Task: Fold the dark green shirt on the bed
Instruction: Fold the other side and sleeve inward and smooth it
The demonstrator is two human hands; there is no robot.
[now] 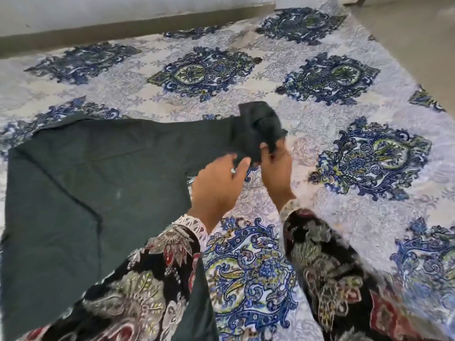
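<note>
The dark green shirt [93,173] lies spread flat on the left half of the bed [320,134], its body running toward the bottom left. One sleeve stretches right and ends in a bunched cuff [261,126] lifted off the sheet. My right hand [275,168] pinches the lower edge of that bunched cuff. My left hand [216,188] is just to its left, with thumb and fingertips closing on the sleeve edge. Both forearms wear dark floral sleeves.
The bed is covered by a pale sheet with large blue paisley medallions. A wall with a dark skirting strip [138,28] runs along the far edge. Bare grey floor [418,45] shows at the upper right beyond the bed edge.
</note>
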